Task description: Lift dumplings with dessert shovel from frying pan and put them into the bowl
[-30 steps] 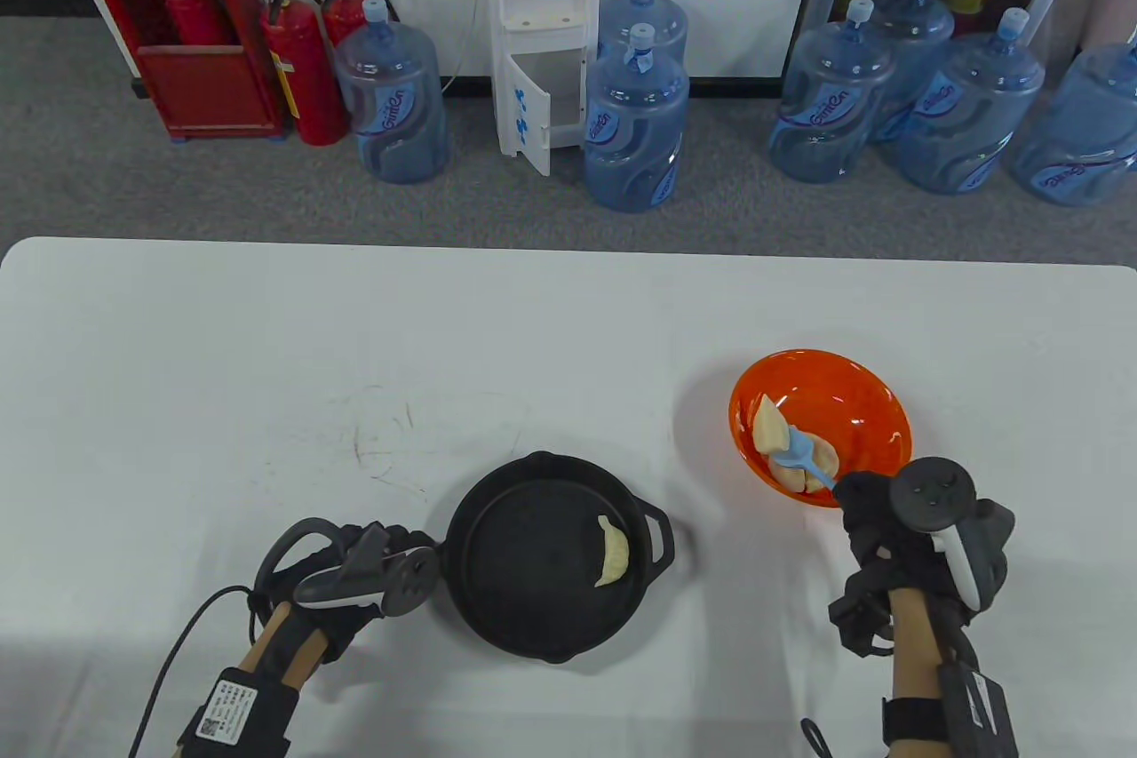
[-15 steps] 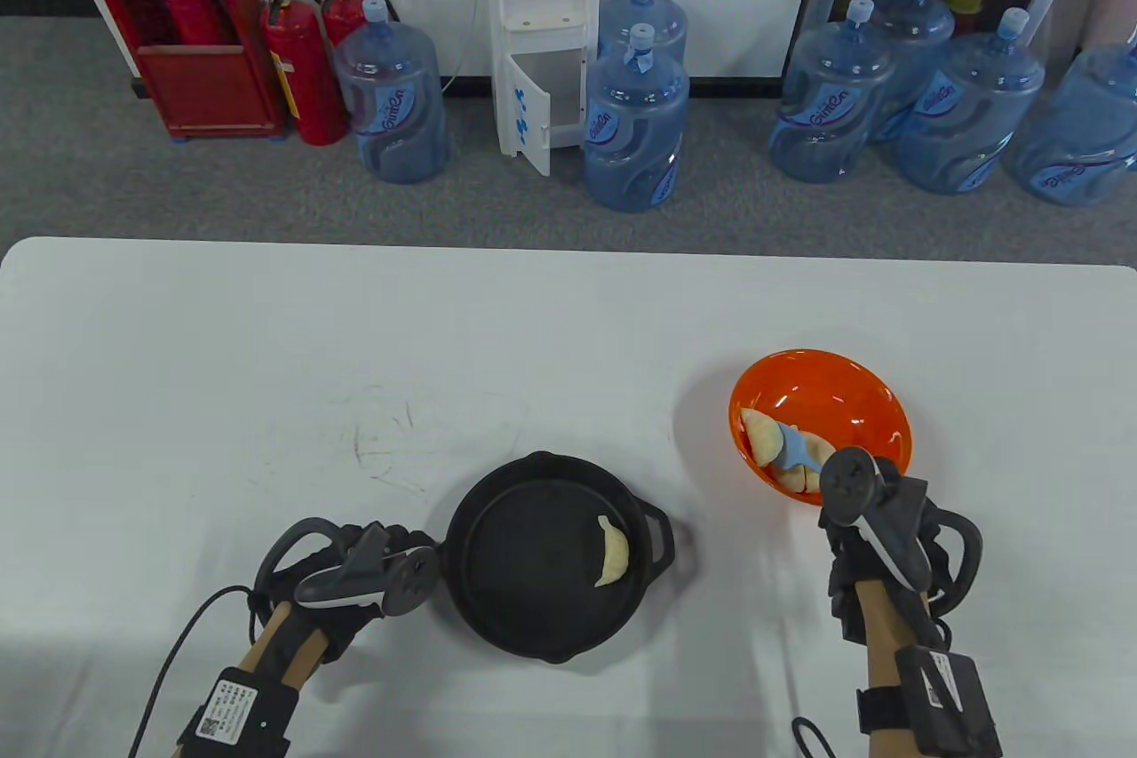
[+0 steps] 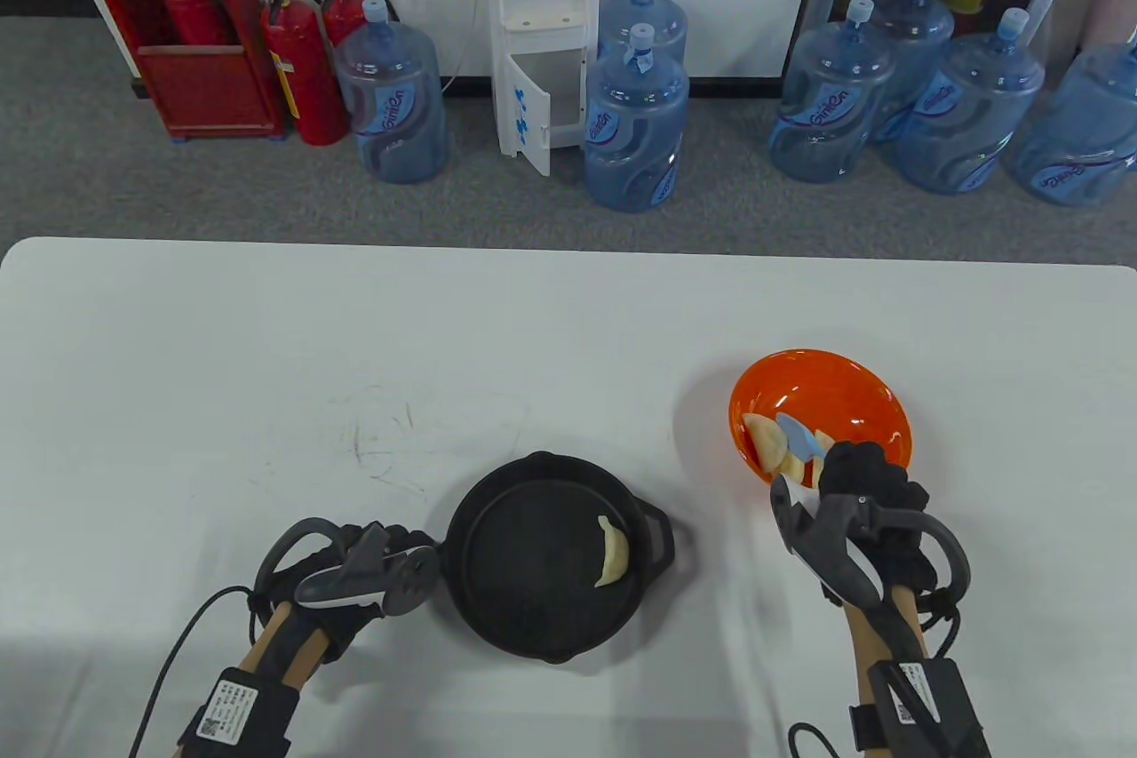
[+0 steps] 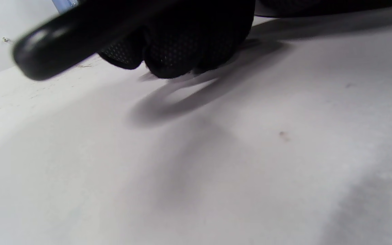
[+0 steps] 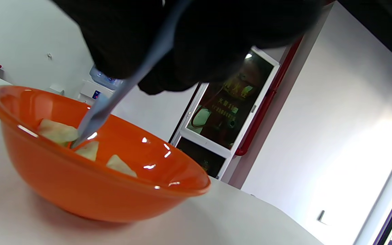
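Observation:
The black frying pan (image 3: 533, 607) sits near the table's front with one pale dumpling (image 3: 612, 553) on its right side. My left hand (image 3: 391, 554) grips the pan's handle (image 4: 77, 37) at the pan's left. The orange bowl (image 3: 844, 389) stands to the right and holds several dumplings (image 3: 771, 447). My right hand (image 3: 857, 478) holds the light blue dessert shovel (image 3: 799, 436), its blade down inside the bowl against the dumplings. In the right wrist view the shovel (image 5: 114, 95) slants from my gloved fingers (image 5: 168, 37) into the bowl (image 5: 90, 190) among dumpling pieces (image 5: 58, 131).
The white table (image 3: 355, 349) spreads wide behind the pan and bowl, with faint scuff marks (image 3: 391, 438) left of centre. Beyond its far edge, water bottles (image 3: 635, 127), a dispenser (image 3: 542, 29) and fire extinguishers (image 3: 306, 74) stand on the floor.
My right hand has rolled over and drawn left and nearer, tipping the shovel so the dumpling has slid off into the bowl. The left hand and pan have stayed still.

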Action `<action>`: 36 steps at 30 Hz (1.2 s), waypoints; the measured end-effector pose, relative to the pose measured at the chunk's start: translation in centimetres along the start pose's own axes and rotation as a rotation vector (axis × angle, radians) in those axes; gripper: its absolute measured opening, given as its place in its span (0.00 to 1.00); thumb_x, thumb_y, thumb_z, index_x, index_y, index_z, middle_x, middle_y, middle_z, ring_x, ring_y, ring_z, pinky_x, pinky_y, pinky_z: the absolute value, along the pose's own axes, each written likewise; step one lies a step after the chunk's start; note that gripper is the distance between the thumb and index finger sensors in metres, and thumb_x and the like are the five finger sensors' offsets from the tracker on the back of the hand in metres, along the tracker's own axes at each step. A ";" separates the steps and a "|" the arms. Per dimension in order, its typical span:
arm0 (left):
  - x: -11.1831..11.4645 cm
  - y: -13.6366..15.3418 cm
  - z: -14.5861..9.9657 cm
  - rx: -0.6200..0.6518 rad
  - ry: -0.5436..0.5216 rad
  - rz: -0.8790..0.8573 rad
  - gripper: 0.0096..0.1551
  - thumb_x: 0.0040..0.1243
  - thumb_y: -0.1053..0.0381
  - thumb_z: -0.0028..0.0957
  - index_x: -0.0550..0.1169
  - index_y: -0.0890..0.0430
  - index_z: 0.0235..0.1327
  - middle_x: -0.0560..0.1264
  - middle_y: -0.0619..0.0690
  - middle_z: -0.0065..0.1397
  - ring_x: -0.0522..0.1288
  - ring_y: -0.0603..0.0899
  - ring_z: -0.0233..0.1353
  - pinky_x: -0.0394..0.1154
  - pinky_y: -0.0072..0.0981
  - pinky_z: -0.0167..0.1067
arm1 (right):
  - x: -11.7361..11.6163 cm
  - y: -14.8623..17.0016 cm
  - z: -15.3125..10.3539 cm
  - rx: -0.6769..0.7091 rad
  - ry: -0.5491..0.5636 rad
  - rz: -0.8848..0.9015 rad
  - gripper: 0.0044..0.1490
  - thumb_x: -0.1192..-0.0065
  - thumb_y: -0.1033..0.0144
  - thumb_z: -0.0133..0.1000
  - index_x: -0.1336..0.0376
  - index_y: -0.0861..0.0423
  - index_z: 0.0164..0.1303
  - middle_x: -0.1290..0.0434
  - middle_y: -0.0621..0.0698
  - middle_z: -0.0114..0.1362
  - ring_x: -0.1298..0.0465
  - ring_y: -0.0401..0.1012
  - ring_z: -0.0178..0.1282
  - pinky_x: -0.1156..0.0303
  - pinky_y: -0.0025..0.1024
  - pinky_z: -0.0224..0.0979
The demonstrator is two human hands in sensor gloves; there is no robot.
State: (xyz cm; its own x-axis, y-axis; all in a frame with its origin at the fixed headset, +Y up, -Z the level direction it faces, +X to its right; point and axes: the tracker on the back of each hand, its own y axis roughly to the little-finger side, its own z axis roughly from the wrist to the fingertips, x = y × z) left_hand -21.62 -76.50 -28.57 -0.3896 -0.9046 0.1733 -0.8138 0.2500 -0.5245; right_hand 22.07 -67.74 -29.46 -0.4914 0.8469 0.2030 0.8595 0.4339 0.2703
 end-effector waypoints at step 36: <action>0.0 -0.1 0.0 -0.005 0.005 0.006 0.31 0.42 0.38 0.60 0.66 0.46 0.76 0.76 0.40 0.65 0.82 0.49 0.58 0.75 0.54 0.74 | 4.3 -7.2 -7.7 0.344 0.154 0.271 0.24 0.33 0.50 0.64 0.26 0.46 0.68 0.21 0.51 0.63 0.19 0.39 0.40 0.22 0.36 0.43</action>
State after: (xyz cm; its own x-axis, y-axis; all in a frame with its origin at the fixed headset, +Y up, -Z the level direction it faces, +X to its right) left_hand -21.53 -76.52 -28.56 -0.3964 -0.9015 0.1740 -0.8137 0.2572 -0.5213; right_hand 12.71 -69.59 -23.25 -0.2351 0.8999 0.3673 0.9440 0.3014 -0.1342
